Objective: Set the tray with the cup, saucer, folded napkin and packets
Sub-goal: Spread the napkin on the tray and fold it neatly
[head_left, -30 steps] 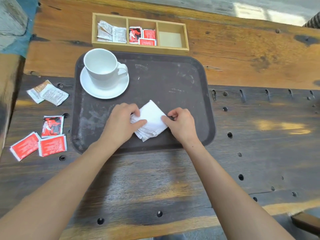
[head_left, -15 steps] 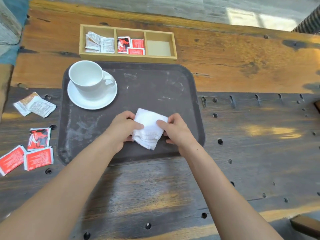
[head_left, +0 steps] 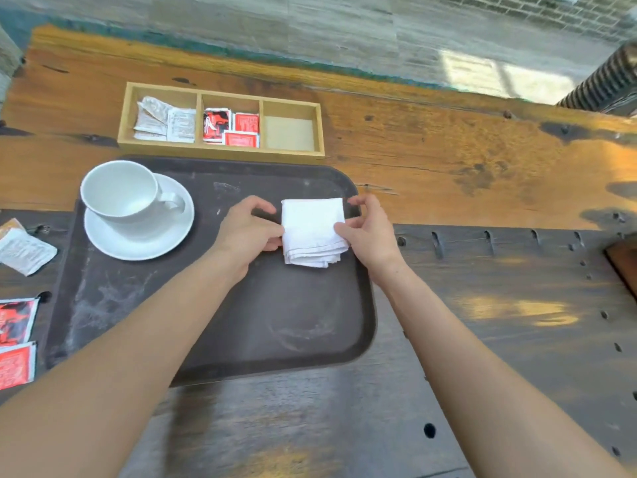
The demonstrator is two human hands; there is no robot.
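We hold the folded white napkin (head_left: 312, 231) between our two hands, over the far right part of the dark brown tray (head_left: 262, 326); whether it rests on the tray floor or sits just above it we cannot tell. Our left hand (head_left: 246, 232) pinches its left edge between thumb and fingers, and our right hand (head_left: 370, 232) pinches its right edge the same way, so the napkin lies squarely between them, its layered edges facing us. To the left of our left hand the white cup (head_left: 124, 193) stands upright on the white saucer (head_left: 144, 236), in the tray's far left corner, handle turned toward our hands. Beyond our hands, past the tray's far rim, lies a wooden three-compartment box (head_left: 220, 150) with pale packets (head_left: 165, 120) in its left compartment and red packets (head_left: 231, 127) in the middle one. Far left of our left forearm, off the tray, loose packets (head_left: 20, 250) lie on the wooden table (head_left: 482, 288).
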